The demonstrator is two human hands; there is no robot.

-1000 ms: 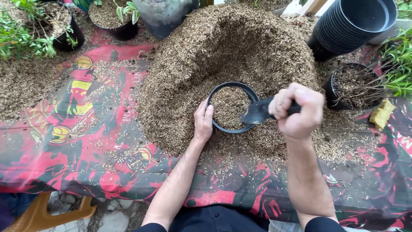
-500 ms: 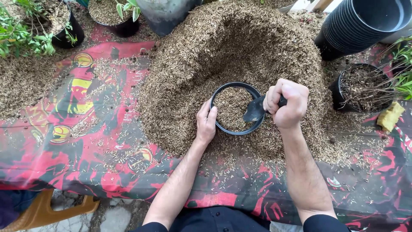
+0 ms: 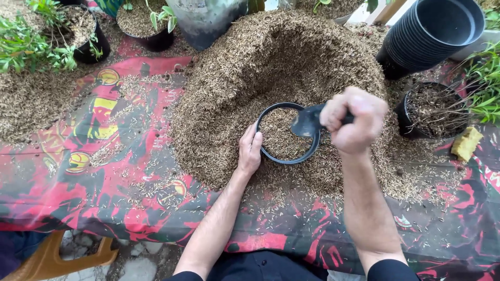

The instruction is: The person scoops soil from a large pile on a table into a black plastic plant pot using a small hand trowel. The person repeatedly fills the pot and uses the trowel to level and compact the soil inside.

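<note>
A round black plastic pot [image 3: 288, 157], partly filled with brown husk mix, sits sunk in a big heap of the same husk mix [image 3: 271, 67] on a red patterned sheet [image 3: 99, 171]. My left hand [image 3: 249, 150] rests against the pot's left rim, steadying it. My right hand [image 3: 355, 120] is closed around the handle of a dark trowel [image 3: 307, 123], raised over the pot's right side. The trowel's blade hangs above the pot's rim.
A stack of empty black pots [image 3: 435, 34] lies tilted at the top right. A filled pot with a green plant [image 3: 427, 112] stands right of the heap, a yellow sponge-like lump [image 3: 466, 143] beside it. More potted plants [image 3: 78, 31] line the top left.
My right hand has lifted with the trowel and drawn slightly nearer the camera. The left hand stays on the pot's rim. The view has shifted a little.
</note>
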